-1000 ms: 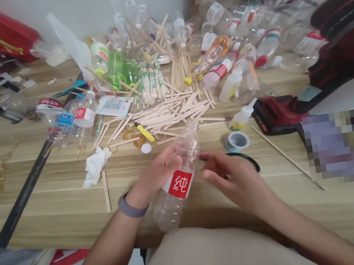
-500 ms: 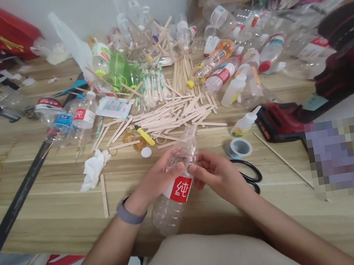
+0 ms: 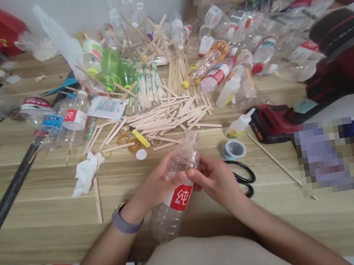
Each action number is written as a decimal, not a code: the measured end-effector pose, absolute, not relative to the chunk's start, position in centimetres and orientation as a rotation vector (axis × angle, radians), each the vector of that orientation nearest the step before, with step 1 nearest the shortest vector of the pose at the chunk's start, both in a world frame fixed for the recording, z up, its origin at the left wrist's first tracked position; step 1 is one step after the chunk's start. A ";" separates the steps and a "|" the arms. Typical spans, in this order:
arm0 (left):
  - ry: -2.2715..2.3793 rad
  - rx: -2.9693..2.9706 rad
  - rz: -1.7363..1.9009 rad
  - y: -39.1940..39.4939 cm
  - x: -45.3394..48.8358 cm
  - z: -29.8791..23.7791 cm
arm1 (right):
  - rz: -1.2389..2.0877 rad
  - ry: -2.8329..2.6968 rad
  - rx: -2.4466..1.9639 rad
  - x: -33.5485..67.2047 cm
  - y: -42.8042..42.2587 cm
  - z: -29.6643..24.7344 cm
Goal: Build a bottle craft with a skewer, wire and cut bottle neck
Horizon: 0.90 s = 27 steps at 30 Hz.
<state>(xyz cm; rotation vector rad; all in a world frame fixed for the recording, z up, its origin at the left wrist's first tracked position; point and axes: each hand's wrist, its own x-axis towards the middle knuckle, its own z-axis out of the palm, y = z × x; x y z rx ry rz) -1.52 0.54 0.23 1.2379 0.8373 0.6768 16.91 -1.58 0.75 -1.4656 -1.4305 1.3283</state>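
A clear plastic bottle (image 3: 180,198) with a red and white label leans in front of me, its uncapped neck pointing away and its base near my body. My left hand (image 3: 153,183) is wrapped round the bottle's shoulder from the left, thumb on top. From the right, my right hand (image 3: 217,177) has its thumb and curled fingers closed at the label's upper edge; whether it pinches the label itself is hard to make out. Black scissor handles (image 3: 244,175) lie just beside my right hand. A white round cap (image 3: 141,154) rests beyond my left hand.
Beyond the bottle lie wooden craft sticks (image 3: 174,117) and a yellow-handled tool (image 3: 139,137). Several plastic bottles (image 3: 218,74) crowd the back. On the right are a glue bottle (image 3: 239,126), a small tub (image 3: 235,149) and a red-black power tool (image 3: 272,122). Crumpled tissue (image 3: 85,171) lies left.
The view has shifted slightly, so the table's things appear further left. Both hands keep nearly the same hold on the bottle, with the right fingers slightly moved at the label edge.
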 end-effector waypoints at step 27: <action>0.764 0.926 0.843 1.2 -1.7 0.6 | 0.427 -2.177 -1.712 25.0 -4.4 1.3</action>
